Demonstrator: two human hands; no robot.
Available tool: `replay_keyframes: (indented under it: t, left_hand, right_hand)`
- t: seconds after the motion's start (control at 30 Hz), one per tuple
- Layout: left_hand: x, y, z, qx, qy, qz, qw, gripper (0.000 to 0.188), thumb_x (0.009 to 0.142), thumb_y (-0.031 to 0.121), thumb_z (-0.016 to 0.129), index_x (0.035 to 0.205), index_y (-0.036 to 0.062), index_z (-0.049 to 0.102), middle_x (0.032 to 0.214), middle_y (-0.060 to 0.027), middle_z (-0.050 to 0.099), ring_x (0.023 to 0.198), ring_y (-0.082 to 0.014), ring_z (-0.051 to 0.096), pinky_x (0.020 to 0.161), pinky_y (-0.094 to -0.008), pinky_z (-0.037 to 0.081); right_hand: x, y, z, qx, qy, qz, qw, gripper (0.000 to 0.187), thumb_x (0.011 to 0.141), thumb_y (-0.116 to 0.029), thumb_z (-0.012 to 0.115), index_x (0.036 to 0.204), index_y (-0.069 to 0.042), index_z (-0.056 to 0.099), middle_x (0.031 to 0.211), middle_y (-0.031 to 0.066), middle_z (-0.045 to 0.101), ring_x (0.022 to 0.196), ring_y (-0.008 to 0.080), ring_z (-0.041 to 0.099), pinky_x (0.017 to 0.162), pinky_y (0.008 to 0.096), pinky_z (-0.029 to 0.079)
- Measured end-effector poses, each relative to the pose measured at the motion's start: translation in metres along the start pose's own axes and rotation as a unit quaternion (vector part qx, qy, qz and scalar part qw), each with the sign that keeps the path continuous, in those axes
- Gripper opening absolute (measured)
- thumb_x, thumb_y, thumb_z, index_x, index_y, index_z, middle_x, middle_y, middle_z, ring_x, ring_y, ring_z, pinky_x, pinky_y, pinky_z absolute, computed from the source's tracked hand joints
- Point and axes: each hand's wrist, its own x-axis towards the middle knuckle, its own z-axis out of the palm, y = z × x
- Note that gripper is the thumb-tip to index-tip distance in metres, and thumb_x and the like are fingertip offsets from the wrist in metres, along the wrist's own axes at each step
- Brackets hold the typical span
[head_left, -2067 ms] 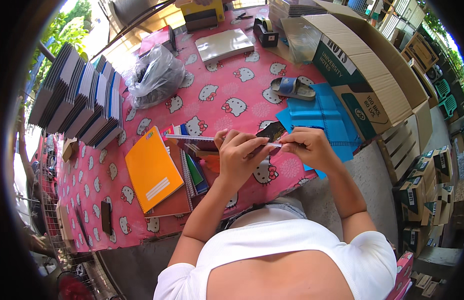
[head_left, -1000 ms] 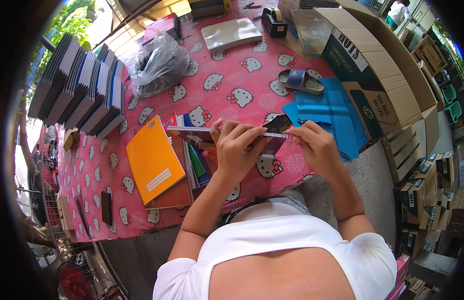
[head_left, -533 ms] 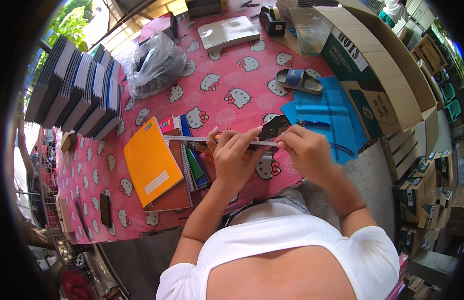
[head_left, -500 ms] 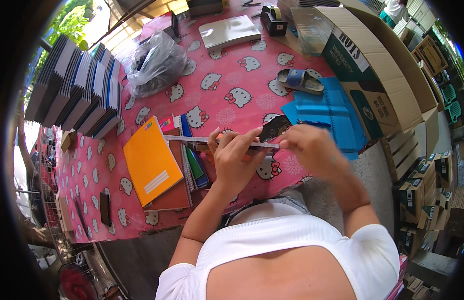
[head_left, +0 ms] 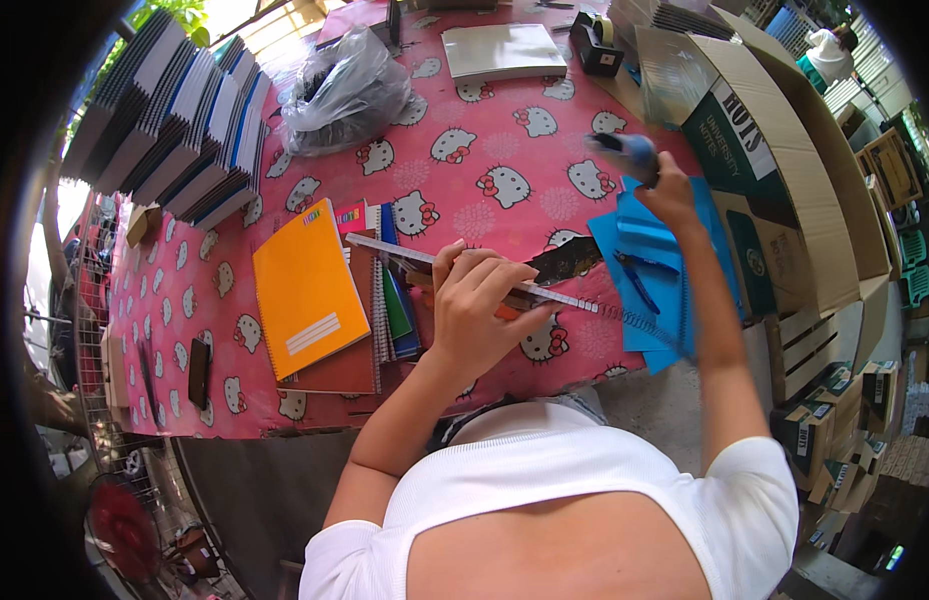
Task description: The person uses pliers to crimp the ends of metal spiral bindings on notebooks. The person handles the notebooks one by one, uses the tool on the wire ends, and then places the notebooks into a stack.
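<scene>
**Notebook in One Hand, Slipper in the Other**

A person in a white top works at the near edge of a pink, cat-print surface. The left hand grasps a coil-bound notebook near the middle of its long edge, fingers on the far side and thumb on the near. The notebook stands on edge toward the person, close to the near edge of the surface; from its right end a dark coil trails toward the right corner. The right hand, arm outstretched, has its fingers closed around one end of a blue slipper, blurred, toward the surface's right edge.

Just below that arm, blue covers lie at the near right corner, with dark blue pens on top. Left of the held notebook, an orange notebook tops a loose pile near the near edge. Tall stacks of notebooks line the left edge, a plastic bag beside them. Toward the far edge sit a white pad and a black tape dispenser; a cardboard box stands along the right edge.
</scene>
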Motion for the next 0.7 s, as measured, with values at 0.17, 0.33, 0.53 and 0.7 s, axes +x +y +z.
replay_keyframes:
  t: [0.17,0.33,0.53,0.7]
  left_hand:
    - [-0.001,-0.003,0.001,0.002,-0.004,-0.011,1.000,0.028,0.057,0.020,0.084,0.076,0.0113,0.067,0.075,-0.0006,0.065,0.084,-0.0192,0.060,0.095,-0.0412,0.034]
    - [0.004,0.004,0.004,0.001,0.010,-0.009,1.000,0.026,0.056,0.019,0.084,0.074,0.0114,0.067,0.074,-0.0002,0.064,0.081,-0.0184,0.060,0.095,-0.0402,0.034]
    - [0.002,0.002,0.000,-0.011,0.011,-0.021,1.000,0.030,0.056,0.018,0.083,0.080,0.0113,0.067,0.077,-0.0004,0.065,0.081,-0.0189,0.060,0.093,-0.0380,0.035]
    - [0.007,0.003,-0.012,-0.062,-0.035,-0.103,0.992,0.036,0.056,0.019,0.083,0.088,0.0123,0.067,0.101,-0.0035,0.065,0.099,-0.0225,0.057,0.095,-0.0378,0.035]
  right_hand:
    - [-0.087,-0.067,-0.027,0.518,-0.224,-0.030,0.825,0.048,0.071,-0.012,0.074,0.115,-0.003,0.057,0.099,0.0071,0.066,0.091,0.0169,0.062,0.082,0.0306,0.049]
    - [-0.082,-0.061,-0.033,0.246,-0.114,-0.191,0.943,0.049,0.070,-0.006,0.077,0.115,-0.002,0.058,0.096,0.0053,0.064,0.089,0.0107,0.058,0.076,0.0272,0.050]
    - [-0.070,-0.077,-0.035,0.322,-0.274,-0.062,0.904,0.054,0.062,-0.005,0.080,0.112,-0.002,0.058,0.095,0.0067,0.066,0.090,0.0137,0.061,0.082,0.0298,0.050]
    - [-0.058,-0.099,-0.027,0.097,-0.219,-0.150,0.959,0.049,0.058,-0.002,0.078,0.104,-0.003,0.062,0.091,0.0035,0.065,0.086,0.0113,0.059,0.073,0.0297,0.051]
